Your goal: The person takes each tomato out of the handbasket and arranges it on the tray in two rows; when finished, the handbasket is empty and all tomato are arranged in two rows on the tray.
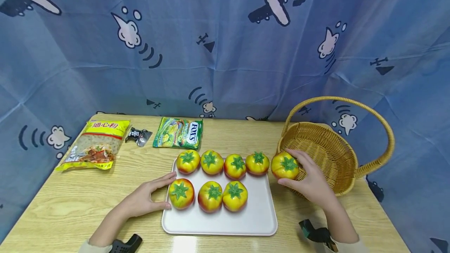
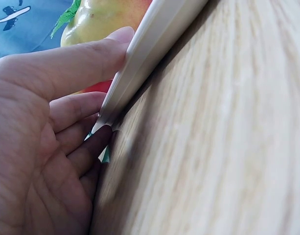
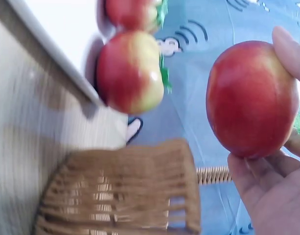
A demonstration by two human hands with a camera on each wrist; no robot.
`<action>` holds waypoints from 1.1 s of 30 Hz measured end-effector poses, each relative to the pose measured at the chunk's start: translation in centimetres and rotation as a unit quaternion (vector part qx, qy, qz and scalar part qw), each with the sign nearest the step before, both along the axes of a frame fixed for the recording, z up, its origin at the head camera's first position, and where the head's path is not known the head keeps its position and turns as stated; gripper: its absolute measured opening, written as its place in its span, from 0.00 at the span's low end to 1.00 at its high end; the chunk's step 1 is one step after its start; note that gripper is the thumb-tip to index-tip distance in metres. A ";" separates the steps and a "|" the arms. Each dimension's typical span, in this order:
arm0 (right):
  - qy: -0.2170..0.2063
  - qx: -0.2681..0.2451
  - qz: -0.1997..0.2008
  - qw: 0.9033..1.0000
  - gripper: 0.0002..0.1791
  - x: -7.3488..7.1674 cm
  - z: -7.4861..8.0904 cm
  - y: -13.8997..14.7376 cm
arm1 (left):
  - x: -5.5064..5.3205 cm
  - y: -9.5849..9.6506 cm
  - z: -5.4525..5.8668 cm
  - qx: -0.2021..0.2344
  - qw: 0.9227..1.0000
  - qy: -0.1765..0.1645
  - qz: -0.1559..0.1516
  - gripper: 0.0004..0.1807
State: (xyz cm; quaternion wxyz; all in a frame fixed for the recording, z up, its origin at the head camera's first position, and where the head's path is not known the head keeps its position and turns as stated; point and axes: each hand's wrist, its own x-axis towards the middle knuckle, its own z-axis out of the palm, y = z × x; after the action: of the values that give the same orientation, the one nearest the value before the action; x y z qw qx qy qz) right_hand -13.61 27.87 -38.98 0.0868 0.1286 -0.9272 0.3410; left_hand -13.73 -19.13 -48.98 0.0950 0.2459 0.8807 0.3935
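Note:
Over the near-left rim of the wicker basket [image 1: 346,155], my right hand [image 1: 311,178] holds a yellow-and-red toy tomato [image 1: 284,165] between thumb and fingers. The right wrist view shows the red underside of this tomato [image 3: 252,100], raised above the basket's woven wall [image 3: 125,186]. My left hand [image 1: 145,196] rests at the left edge of a white tray [image 1: 256,221], thumb and fingers spread along its rim [image 2: 140,54]. Several more tomatoes with green leafy tops sit on the tray in two rows, one tomato [image 1: 181,193] right beside the left fingertips.
Behind the tray lies a green Fox's candy bag [image 1: 178,133]. A small black wrapped packet [image 1: 138,136] and a yellow pasta bag [image 1: 95,143] lie at the back left. The basket's tall handle [image 1: 381,128] arches up at the right. A blue printed curtain [image 1: 211,49] hangs behind the table.

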 end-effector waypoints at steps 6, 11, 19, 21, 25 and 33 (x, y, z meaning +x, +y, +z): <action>-0.018 -0.009 0.035 0.999 0.46 0.9 -1.0 -1.8 | 0.0 -0.1 -0.1 -0.001 1.000 0.004 -0.002 0.43; -0.065 -0.011 0.057 0.996 0.45 1.5 -2.5 -3.0 | 0.0 -0.2 0.0 -0.002 1.000 0.006 -0.003 0.43; -0.152 0.007 0.082 0.985 0.45 1.7 -3.8 -3.9 | 0.0 -0.1 0.2 0.005 1.000 -0.003 -0.003 0.43; -0.161 0.010 0.084 0.983 0.46 1.7 -4.0 -4.0 | 0.0 -0.1 0.2 0.005 1.000 -0.002 -0.003 0.43; -0.177 0.008 0.084 0.981 0.47 1.7 -4.2 -4.1 | 0.0 -0.1 0.2 0.003 1.000 0.003 -0.004 0.43; -0.192 0.008 0.086 0.978 0.48 1.7 -4.4 -4.1 | 0.1 0.1 0.2 0.007 1.000 0.007 -0.004 0.43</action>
State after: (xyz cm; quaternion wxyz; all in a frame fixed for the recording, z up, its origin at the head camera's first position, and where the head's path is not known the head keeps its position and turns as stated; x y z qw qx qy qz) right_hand -11.87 23.78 -43.41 -0.1238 0.1411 -0.9146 0.3581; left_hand -13.66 -19.08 -48.80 0.0889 0.2531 0.8773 0.3979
